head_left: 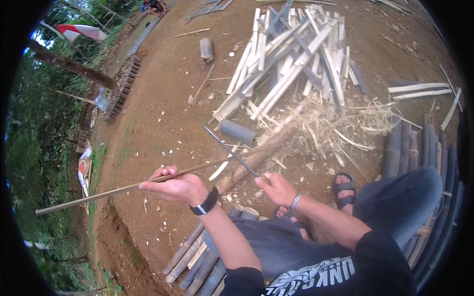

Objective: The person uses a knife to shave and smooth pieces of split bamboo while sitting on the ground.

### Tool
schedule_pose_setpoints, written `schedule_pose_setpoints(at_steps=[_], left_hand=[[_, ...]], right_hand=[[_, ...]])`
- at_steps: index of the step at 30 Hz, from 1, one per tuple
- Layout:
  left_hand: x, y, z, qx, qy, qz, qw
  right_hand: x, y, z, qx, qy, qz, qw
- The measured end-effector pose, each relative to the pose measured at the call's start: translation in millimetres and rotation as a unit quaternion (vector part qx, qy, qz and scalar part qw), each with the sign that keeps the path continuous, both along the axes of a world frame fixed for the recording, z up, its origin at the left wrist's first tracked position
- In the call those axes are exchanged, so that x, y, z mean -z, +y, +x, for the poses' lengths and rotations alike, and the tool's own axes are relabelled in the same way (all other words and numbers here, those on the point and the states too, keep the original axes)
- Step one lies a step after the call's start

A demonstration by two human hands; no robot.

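Observation:
My left hand [177, 186] is turned palm up and closed around a long, thin bamboo strip [94, 197]. One end of the strip reaches far out to the left; the other runs right, behind the blade, above a log. In my right fist [277, 190] is a knife [229, 152] with a long, narrow, dark blade pointing up and left. The blade crosses the strip in the picture, but I cannot tell whether they touch. The knife's handle is mostly covered by my fingers.
A log [256, 160] lies on the dirt before my sandalled feet. Beyond it are pale shavings [326, 128] and a heap of split bamboo [296, 54]. Bamboo poles lie beneath me and to the right [414, 148]. A short bamboo piece [238, 131] rests by the log. Someone sits far off.

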State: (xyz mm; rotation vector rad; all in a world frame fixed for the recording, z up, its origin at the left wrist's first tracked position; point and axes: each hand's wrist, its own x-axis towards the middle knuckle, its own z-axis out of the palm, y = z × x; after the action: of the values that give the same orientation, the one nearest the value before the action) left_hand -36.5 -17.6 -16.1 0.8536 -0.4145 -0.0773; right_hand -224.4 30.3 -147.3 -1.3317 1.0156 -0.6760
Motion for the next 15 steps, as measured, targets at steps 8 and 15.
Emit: schedule_pose_setpoints(at_steps=[8,15], left_hand=[[0,1,-14,0.06,-0.221,0.162,0.96],[-23,27,-3,0.135,-0.11,0.016,0.985]], right_hand=[[30,-23,-11,-0.052,-0.139,0.17,0.974],[15,-7,-23,-0.022,-0.133,0.166,0.977]])
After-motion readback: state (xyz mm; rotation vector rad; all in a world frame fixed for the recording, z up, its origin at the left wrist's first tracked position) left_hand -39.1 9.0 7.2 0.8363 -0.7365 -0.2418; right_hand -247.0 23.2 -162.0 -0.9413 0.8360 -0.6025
